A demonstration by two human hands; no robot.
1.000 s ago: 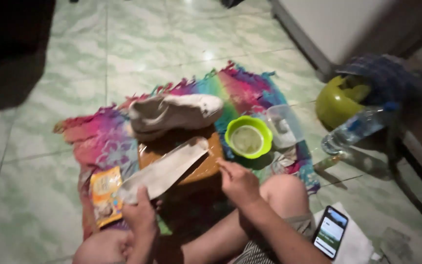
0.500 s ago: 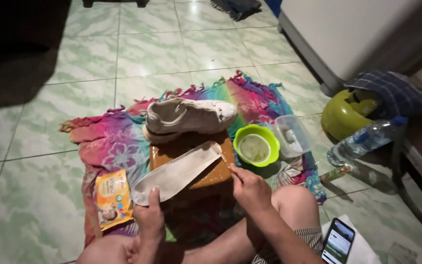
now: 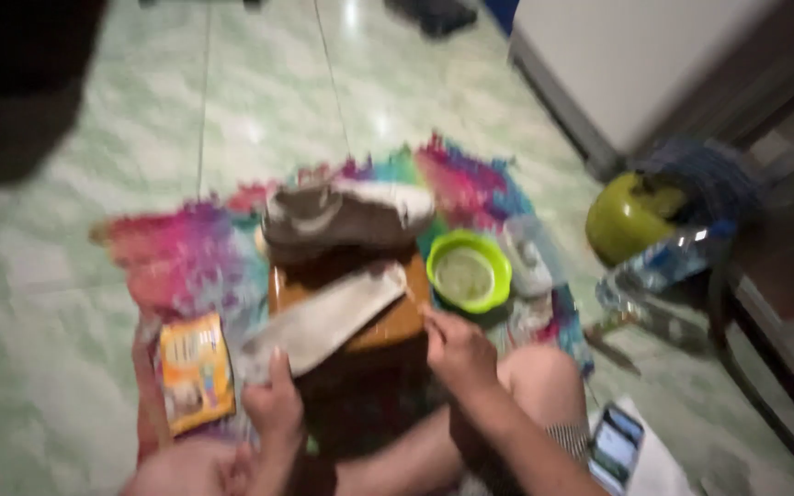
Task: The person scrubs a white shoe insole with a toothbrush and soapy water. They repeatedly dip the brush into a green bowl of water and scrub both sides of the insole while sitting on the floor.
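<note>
Little has shifted since the earlier frame. Left hand (image 3: 275, 404): fingers still pinch the near end of a pale insole (image 3: 323, 317) lying across a wooden block (image 3: 388, 326). Right hand (image 3: 457, 354): fingers closed, contents unclear in blur. White shoe (image 3: 346, 216), green bowl (image 3: 469, 271), orange packet (image 3: 195, 372) on multicoloured cloth (image 3: 176, 257).

insole (image 3: 323, 317) on board (image 3: 388, 323) | shoe (image 3: 346, 219) behind | bowl (image 3: 468, 271) right
</note>
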